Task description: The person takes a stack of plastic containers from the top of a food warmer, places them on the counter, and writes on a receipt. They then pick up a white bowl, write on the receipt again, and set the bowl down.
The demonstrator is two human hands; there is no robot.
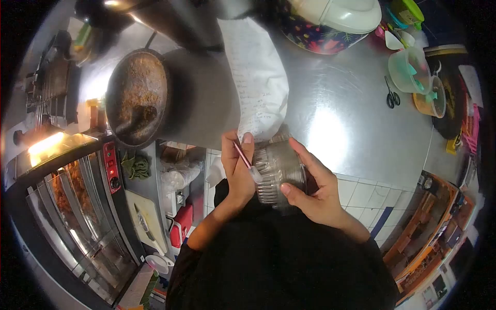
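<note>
A stack of clear plastic containers [279, 170] is held in front of the body, over the counter's near edge. My right hand [320, 194] grips its right side, thumb on the near side and fingers around the far side. Against its left side, my left hand [240, 168] pinches the lower end of a long handwritten paper [256, 72] under the thumb. A pen [243, 156] with a pale end also lies across the fingers of that hand. From there the paper stretches away over the metal counter [341, 98].
A stone mortar with a pestle [138, 98] stands at the left. Black scissors [391, 94] and plastic tubs [409, 70] lie at the right. A patterned pot with a white lid [356, 14] is at the back. A lit glass-fronted cabinet [77, 217] stands lower left.
</note>
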